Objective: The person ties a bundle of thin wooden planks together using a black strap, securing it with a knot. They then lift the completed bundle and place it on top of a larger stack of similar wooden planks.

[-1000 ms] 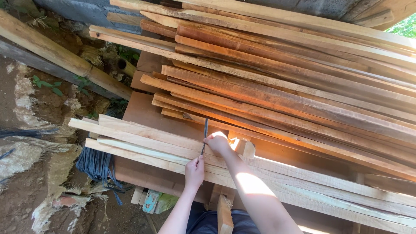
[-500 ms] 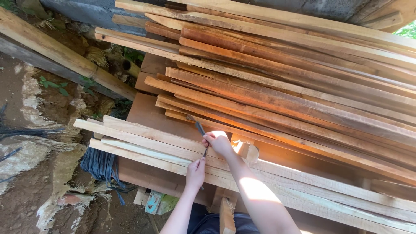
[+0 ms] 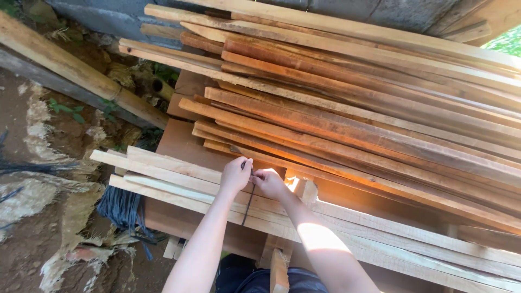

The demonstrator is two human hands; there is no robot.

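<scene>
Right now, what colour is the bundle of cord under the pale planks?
Dark blue-grey, the bundle of cord in the head view.

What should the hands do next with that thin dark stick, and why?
Probably press the thin dark tool flat and steady against the pale planks. Both the left hand and right hand pinch its upper end together, while its lower end lies across the plank edge. What kind of tool it is cannot be told.
</scene>
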